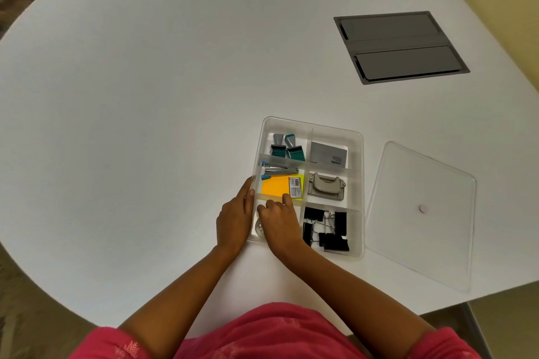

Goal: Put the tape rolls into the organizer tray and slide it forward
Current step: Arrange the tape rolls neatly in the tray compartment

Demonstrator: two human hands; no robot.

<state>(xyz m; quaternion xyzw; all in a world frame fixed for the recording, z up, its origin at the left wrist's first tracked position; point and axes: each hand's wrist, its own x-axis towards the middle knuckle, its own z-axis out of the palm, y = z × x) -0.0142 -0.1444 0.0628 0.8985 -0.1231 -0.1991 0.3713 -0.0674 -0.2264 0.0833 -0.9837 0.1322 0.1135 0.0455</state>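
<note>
My left hand (233, 221) lay with fingers straight against the organizer tray (363, 183) at its 9 o'clock wall. A tape roll (259, 228) sat in the 7 o'clock compartment, half under my right hand (280, 224); whether those curled fingers gripped it, I couldn't tell. The clear lid (420, 213) lay at 3 o'clock.

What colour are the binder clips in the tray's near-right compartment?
The binder clips are black with silver wire handles; head view.

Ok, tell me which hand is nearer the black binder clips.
Right. The right hand is in the compartment beside the binder clips; the left hand is farther, against the far-side wall of the tray.
</note>
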